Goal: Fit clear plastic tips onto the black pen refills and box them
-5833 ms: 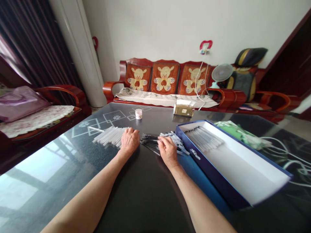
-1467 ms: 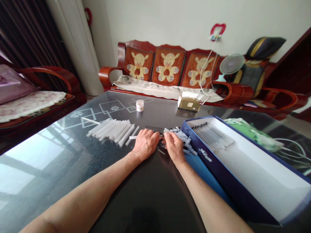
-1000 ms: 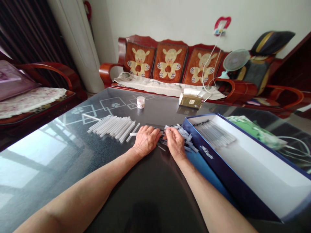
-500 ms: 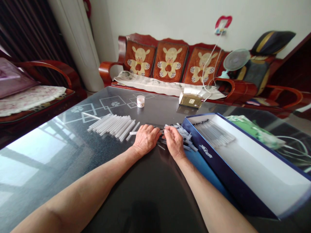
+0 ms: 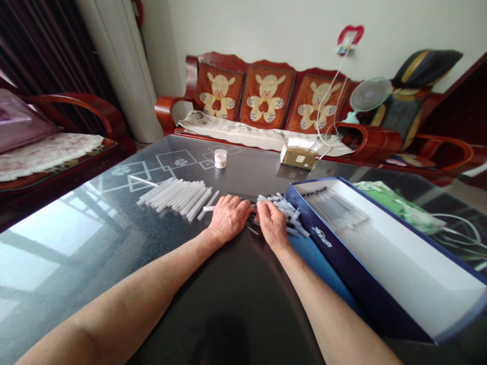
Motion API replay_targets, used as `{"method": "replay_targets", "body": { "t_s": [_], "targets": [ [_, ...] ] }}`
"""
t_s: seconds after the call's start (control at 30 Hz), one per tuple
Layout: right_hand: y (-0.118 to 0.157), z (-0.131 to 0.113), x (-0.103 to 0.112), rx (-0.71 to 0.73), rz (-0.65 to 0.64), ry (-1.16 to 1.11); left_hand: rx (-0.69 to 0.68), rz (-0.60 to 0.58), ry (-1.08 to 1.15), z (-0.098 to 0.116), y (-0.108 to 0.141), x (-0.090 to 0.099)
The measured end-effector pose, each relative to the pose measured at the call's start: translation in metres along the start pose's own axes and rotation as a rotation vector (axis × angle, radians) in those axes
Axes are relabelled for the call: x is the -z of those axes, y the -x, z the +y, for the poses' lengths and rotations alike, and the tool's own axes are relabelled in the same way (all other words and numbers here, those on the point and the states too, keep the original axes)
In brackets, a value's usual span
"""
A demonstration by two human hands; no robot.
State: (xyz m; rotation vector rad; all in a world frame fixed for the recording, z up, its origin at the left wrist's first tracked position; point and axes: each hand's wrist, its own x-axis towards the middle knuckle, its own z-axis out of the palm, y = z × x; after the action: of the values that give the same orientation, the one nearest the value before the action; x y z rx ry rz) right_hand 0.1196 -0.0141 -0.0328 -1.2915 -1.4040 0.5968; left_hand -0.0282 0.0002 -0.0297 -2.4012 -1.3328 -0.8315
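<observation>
My left hand (image 5: 230,215) is closed around a white tube (image 5: 208,208), whose end sticks out to the left of the hand. Close beside it, my right hand (image 5: 272,223) is pinched at the fingertips on something small that I cannot make out. A row of white tubes (image 5: 177,196) lies left of my hands. Behind and right of my right hand is a loose pile of short white and black pieces (image 5: 289,212). Several thin dark sticks lie partly hidden between the hands.
A blue open box (image 5: 380,253) on the right holds a bundle of thin tubes with dark ends (image 5: 337,208). A small round container (image 5: 220,158) and a tissue box (image 5: 299,156) stand farther back. A green bag (image 5: 395,208) lies beyond the blue box.
The fingers of my right hand have closed together slightly and the hand has tilted a little. My left hand has stayed in place.
</observation>
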Motion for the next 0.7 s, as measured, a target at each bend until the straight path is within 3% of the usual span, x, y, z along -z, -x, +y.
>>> {"method": "replay_targets", "body": {
  "t_s": [0.27,0.47,0.7],
  "targets": [
    [0.0006,0.0005,-0.0002,0.026,-0.049,-0.068,0.008,0.003,0.005,-0.0007,0.0001,-0.0014],
    [0.0013,-0.0014,0.0007,0.035,-0.037,0.042,-0.007,0.002,-0.007,-0.0005,0.0,-0.0019],
    [0.0006,0.0074,-0.0008,0.096,0.006,-0.062,0.024,-0.001,0.03,0.0004,0.0004,-0.0004]
  ]
}}
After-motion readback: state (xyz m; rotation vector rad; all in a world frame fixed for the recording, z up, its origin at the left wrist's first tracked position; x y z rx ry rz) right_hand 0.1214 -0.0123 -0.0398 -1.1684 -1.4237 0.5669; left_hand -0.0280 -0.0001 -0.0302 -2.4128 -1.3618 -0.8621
